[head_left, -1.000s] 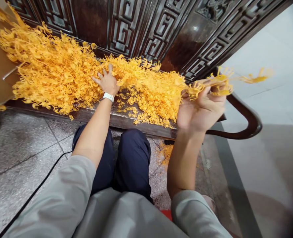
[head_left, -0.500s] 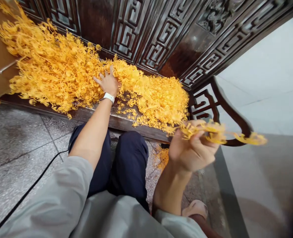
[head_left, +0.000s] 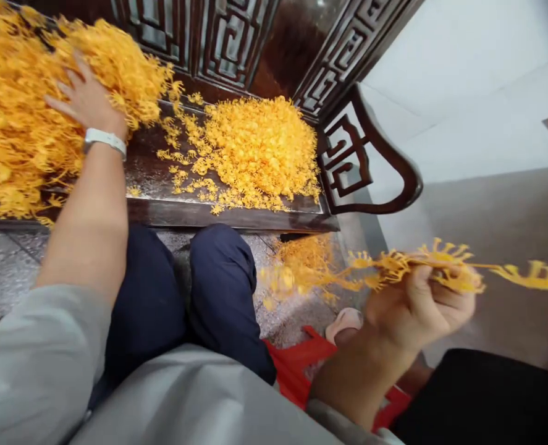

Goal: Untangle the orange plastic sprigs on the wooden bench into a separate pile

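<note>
My left hand (head_left: 91, 104) lies with spread fingers on the large heap of tangled orange-yellow plastic strands (head_left: 14, 123) at the left of the dark wooden bench (head_left: 146, 164). Out to the right, my right hand (head_left: 422, 306) pinches a branching orange-yellow plastic strand (head_left: 392, 266) between thumb and fingers. Small claw-like pieces stick out along that strand, and its ends reach past both sides of the hand. On the bench's right end sits a separate mound of small loose claw-like yellow pieces (head_left: 264, 148), with some scattered to its left.
A carved backrest (head_left: 230, 46) rises behind the seat, and a curved armrest (head_left: 406, 179) closes its right end. Below the bench, more orange strands (head_left: 306, 250) lie on the speckled floor. Red material (head_left: 296, 364), a pale shoe (head_left: 345, 321) and a black surface (head_left: 482, 402) are at lower right.
The view has shifted right. My left hand has pushed strands leftward, baring the seat between the two heaps. My right hand has carried its strand away from the bench, to the right.
</note>
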Demonstrator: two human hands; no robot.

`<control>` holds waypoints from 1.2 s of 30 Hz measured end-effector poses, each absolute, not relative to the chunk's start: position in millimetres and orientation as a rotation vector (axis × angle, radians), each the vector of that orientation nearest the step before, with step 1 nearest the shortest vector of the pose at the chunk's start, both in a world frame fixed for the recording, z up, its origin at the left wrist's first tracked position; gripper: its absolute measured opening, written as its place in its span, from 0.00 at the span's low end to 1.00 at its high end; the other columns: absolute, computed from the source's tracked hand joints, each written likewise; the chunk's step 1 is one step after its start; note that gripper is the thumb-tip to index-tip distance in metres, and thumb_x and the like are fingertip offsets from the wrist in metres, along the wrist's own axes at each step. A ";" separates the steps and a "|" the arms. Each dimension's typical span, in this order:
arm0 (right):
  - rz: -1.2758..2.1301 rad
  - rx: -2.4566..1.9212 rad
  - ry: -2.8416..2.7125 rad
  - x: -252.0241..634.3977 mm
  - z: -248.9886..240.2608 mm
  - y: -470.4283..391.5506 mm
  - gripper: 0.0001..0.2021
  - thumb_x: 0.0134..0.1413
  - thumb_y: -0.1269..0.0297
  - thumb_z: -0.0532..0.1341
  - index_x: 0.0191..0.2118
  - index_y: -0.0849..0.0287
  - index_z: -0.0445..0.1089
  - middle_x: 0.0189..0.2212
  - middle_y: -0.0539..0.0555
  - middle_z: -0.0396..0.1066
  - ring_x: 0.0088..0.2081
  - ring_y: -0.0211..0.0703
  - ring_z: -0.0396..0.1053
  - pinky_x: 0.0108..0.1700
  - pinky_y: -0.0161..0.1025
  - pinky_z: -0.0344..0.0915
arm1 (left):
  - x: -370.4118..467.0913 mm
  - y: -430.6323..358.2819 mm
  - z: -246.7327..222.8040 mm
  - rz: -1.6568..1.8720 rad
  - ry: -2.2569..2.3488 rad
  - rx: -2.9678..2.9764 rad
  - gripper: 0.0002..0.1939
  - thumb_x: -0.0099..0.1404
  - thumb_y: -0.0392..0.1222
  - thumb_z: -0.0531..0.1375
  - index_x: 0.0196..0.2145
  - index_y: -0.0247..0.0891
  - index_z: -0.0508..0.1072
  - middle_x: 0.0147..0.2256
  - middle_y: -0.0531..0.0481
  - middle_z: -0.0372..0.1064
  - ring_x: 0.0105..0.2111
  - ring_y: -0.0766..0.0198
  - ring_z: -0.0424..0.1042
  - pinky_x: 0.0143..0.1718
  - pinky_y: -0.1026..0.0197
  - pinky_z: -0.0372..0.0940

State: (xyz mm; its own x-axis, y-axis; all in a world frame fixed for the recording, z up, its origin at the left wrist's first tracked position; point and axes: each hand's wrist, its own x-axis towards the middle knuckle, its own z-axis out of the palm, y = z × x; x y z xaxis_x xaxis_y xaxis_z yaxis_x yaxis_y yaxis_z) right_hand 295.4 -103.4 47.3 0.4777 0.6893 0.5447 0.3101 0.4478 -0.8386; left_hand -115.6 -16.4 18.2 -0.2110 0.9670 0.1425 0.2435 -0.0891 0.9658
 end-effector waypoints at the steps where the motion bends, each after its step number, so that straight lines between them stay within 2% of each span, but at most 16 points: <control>1: 0.292 -1.081 -1.071 303.6 41.7 -104.0 0.15 0.37 0.59 0.77 0.29 0.53 0.72 0.30 0.52 0.71 0.32 0.46 0.72 0.42 0.54 0.77 | -109.8 -16.1 18.4 1.316 1.478 1.354 0.41 0.64 0.73 0.67 0.59 0.37 0.72 0.44 0.53 0.78 0.69 0.65 0.56 0.62 0.56 0.51; 4: 0.324 -0.899 -0.996 316.9 36.7 -99.4 0.14 0.30 0.61 0.79 0.27 0.53 0.78 0.29 0.52 0.72 0.31 0.44 0.71 0.43 0.53 0.77 | -112.1 -15.1 7.6 1.219 1.454 1.370 0.43 0.64 0.71 0.69 0.63 0.39 0.66 0.47 0.54 0.77 0.70 0.64 0.52 0.64 0.57 0.51; 7: 0.325 -0.778 -1.009 310.7 48.5 -91.5 0.13 0.37 0.60 0.81 0.33 0.45 0.84 0.34 0.52 0.78 0.38 0.45 0.76 0.48 0.52 0.76 | -151.3 -9.0 -11.7 1.177 1.572 1.413 0.47 0.57 0.64 0.76 0.64 0.41 0.63 0.47 0.55 0.74 0.72 0.62 0.45 0.66 0.56 0.50; 9: 0.316 -0.725 -1.044 300.5 61.3 -86.5 0.12 0.41 0.59 0.81 0.35 0.39 0.86 0.39 0.49 0.80 0.42 0.44 0.77 0.54 0.51 0.75 | -182.8 -2.1 -24.5 1.204 1.796 1.409 0.50 0.48 0.57 0.82 0.61 0.43 0.63 0.45 0.55 0.72 0.72 0.60 0.40 0.67 0.55 0.47; 11: 0.337 -0.700 -1.089 289.7 73.9 -79.6 0.09 0.46 0.58 0.77 0.36 0.36 0.86 0.40 0.48 0.80 0.44 0.44 0.76 0.55 0.49 0.73 | -200.4 4.6 -34.9 1.283 1.972 1.403 0.39 0.48 0.55 0.81 0.51 0.45 0.67 0.40 0.53 0.69 0.71 0.57 0.40 0.69 0.53 0.45; 14: 0.491 -0.674 -1.200 275.3 87.6 -59.3 0.06 0.53 0.60 0.72 0.36 0.39 0.85 0.36 0.48 0.77 0.41 0.43 0.74 0.47 0.48 0.70 | -180.4 10.9 -41.4 1.511 2.020 1.525 0.23 0.59 0.58 0.75 0.37 0.43 0.69 0.34 0.51 0.66 0.65 0.52 0.50 0.68 0.50 0.44; 16: 0.690 -0.613 -1.277 266.8 92.3 -38.9 0.04 0.52 0.61 0.74 0.36 0.45 0.83 0.33 0.48 0.73 0.35 0.42 0.72 0.43 0.46 0.69 | -139.4 10.7 -38.1 1.622 1.933 1.686 0.20 0.66 0.60 0.70 0.38 0.41 0.73 0.36 0.51 0.70 0.57 0.52 0.61 0.67 0.48 0.47; 18: 0.942 -0.614 -1.338 259.8 93.2 -16.5 0.09 0.52 0.57 0.75 0.37 0.47 0.78 0.35 0.50 0.73 0.36 0.43 0.72 0.44 0.46 0.72 | -88.8 5.9 -30.6 1.584 1.743 1.818 0.23 0.73 0.64 0.64 0.43 0.39 0.78 0.39 0.51 0.75 0.47 0.57 0.68 0.61 0.50 0.56; 20: 1.159 -0.707 -1.366 254.7 88.9 3.6 0.15 0.51 0.50 0.76 0.38 0.46 0.74 0.41 0.52 0.75 0.42 0.47 0.75 0.47 0.47 0.73 | -41.0 -2.5 -22.2 1.526 1.467 1.819 0.29 0.75 0.69 0.57 0.48 0.39 0.79 0.43 0.48 0.78 0.45 0.59 0.73 0.52 0.52 0.65; 23: 1.330 -0.818 -1.340 251.1 69.8 22.7 0.23 0.44 0.43 0.77 0.40 0.45 0.71 0.46 0.53 0.78 0.54 0.51 0.74 0.53 0.46 0.73 | 10.6 -15.9 -15.9 1.285 1.081 1.796 0.35 0.76 0.72 0.51 0.55 0.39 0.77 0.49 0.42 0.79 0.50 0.53 0.78 0.51 0.50 0.71; 26: 1.421 -0.810 -1.396 250.5 42.8 25.2 0.24 0.51 0.37 0.72 0.46 0.46 0.73 0.52 0.52 0.78 0.62 0.50 0.72 0.59 0.48 0.73 | 43.1 -23.0 -24.3 1.090 0.982 1.839 0.35 0.74 0.71 0.56 0.61 0.40 0.74 0.55 0.39 0.77 0.57 0.48 0.77 0.58 0.46 0.71; 27: 1.437 -0.802 -1.455 250.9 35.8 23.0 0.25 0.55 0.35 0.69 0.49 0.47 0.73 0.55 0.52 0.77 0.64 0.50 0.70 0.61 0.49 0.73 | 52.2 -23.5 -30.1 1.089 0.978 1.824 0.35 0.73 0.71 0.59 0.62 0.41 0.72 0.56 0.39 0.77 0.56 0.48 0.77 0.57 0.46 0.72; 29: 1.423 -0.785 -1.616 253.2 28.6 16.8 0.26 0.61 0.34 0.64 0.53 0.49 0.74 0.57 0.54 0.75 0.68 0.49 0.67 0.64 0.50 0.71 | 68.7 -22.4 -43.6 1.146 0.959 1.659 0.34 0.71 0.71 0.62 0.62 0.44 0.71 0.49 0.42 0.78 0.47 0.52 0.80 0.47 0.50 0.75; 32: 1.314 -0.806 -1.880 262.5 33.5 9.8 0.24 0.65 0.39 0.65 0.54 0.53 0.77 0.58 0.56 0.73 0.70 0.52 0.63 0.67 0.50 0.68 | 84.6 -19.4 -59.4 1.196 0.889 1.337 0.26 0.68 0.66 0.68 0.52 0.45 0.76 0.34 0.49 0.75 0.30 0.62 0.74 0.31 0.59 0.71; 34: 1.190 -0.879 -1.980 271.5 38.0 9.4 0.22 0.63 0.44 0.69 0.54 0.54 0.77 0.58 0.57 0.72 0.69 0.54 0.64 0.65 0.48 0.70 | 86.7 -18.6 -63.0 1.188 0.863 1.237 0.21 0.64 0.59 0.74 0.43 0.42 0.79 0.30 0.51 0.73 0.28 0.65 0.70 0.29 0.62 0.69; 36: 1.098 -0.963 -1.956 279.4 36.0 12.3 0.23 0.62 0.46 0.71 0.55 0.54 0.77 0.59 0.58 0.71 0.65 0.54 0.66 0.61 0.46 0.72 | 83.7 -19.3 -61.3 1.206 0.860 1.135 0.18 0.62 0.54 0.77 0.40 0.42 0.79 0.30 0.52 0.72 0.28 0.67 0.70 0.29 0.64 0.68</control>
State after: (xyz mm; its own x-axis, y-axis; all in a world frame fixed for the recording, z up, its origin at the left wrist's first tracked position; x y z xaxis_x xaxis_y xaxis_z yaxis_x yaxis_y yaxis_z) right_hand 279.4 12.3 36.0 -0.4896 0.8478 0.2037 0.2678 0.3685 -0.8902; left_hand 83.7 -19.3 -61.3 0.1864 0.9802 0.0668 -0.2565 -0.0171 0.9664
